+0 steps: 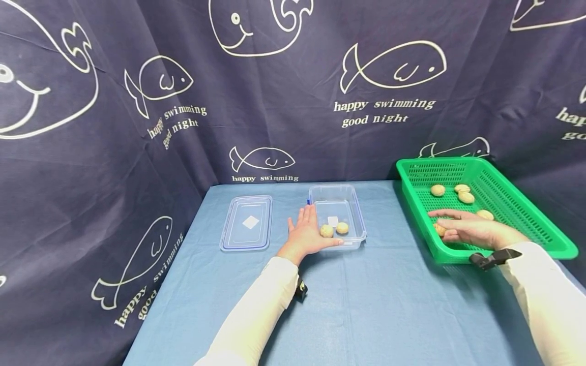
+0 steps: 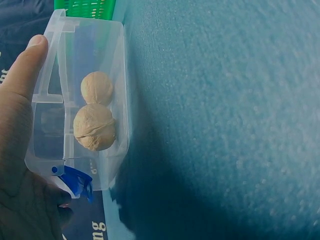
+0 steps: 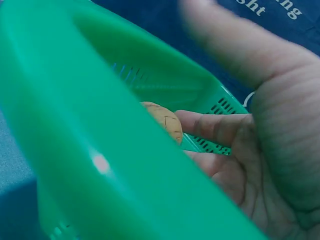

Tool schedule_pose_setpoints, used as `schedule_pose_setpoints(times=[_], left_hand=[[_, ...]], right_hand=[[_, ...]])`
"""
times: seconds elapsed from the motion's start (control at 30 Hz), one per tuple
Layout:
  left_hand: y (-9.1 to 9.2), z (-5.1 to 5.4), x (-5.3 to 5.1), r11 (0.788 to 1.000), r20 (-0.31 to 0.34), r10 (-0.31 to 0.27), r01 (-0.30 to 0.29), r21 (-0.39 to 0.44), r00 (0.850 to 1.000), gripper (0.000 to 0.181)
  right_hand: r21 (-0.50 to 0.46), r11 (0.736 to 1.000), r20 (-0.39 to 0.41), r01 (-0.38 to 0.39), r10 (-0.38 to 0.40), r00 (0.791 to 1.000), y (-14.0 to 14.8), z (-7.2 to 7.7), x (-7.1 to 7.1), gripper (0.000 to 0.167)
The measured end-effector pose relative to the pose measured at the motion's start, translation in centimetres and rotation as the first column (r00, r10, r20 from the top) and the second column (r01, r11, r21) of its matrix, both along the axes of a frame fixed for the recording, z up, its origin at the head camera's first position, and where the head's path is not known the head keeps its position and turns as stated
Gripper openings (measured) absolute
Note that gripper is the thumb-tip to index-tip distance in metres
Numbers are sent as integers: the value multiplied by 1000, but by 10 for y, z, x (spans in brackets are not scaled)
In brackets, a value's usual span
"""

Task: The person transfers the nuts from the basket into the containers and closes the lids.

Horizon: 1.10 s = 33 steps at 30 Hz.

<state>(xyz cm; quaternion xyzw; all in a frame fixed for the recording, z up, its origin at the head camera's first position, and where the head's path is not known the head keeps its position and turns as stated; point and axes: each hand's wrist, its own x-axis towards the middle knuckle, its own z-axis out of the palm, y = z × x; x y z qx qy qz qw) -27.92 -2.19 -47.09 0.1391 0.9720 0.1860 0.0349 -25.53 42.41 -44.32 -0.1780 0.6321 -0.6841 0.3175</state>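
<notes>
My left hand [image 1: 305, 235] lies along the left and near sides of a clear plastic box [image 1: 359, 213], fingers spread and straight, thumb over the near rim. Inside the box, two walnuts [image 2: 95, 127] sit side by side. My right hand [image 1: 480, 231] reaches into the green basket [image 1: 526, 213]. Its fingertips touch a walnut [image 3: 166, 120] by the basket's left wall, while the thumb stands up apart from it. The basket's rim hides part of that walnut in the right wrist view. Several more walnuts [image 1: 437, 190] lie in the basket.
A clear lid [image 1: 247, 223] with a blue edge lies flat on the blue table cover [image 1: 366, 305], left of the box. A blue clip [image 2: 75, 181] hangs at the box's side. Dark printed cloth [image 1: 274, 112] rises behind the table and on the left.
</notes>
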Motion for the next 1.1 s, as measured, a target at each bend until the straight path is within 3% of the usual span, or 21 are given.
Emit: schedule_pose_setpoints(times=[0.13,0.37,0.63,0.8,1.1], left_hand=[[0,0,0,1000,-9,1,-1,4,1000,134],[0,0,-1,1000,-16,0,0,7,1000,134],[0,1,1,1000,-11,-1,1,-5,1000,135],[0,1,2,1000,-5,1,-1,-5,1000,135],[-1,1,1,1000,-6,-1,1,-1,1000,135]], right_hand=[[-21,998,-55,65,-66,996,3,-4,-1,44],[29,996,-192,89,-82,978,6,-9,-3,47],[-52,993,-179,101,-109,978,6,-5,-1,49],[-82,976,-210,203,-216,954,0,6,2,46],[-105,958,-309,268,-287,907,-22,27,-2,43]])
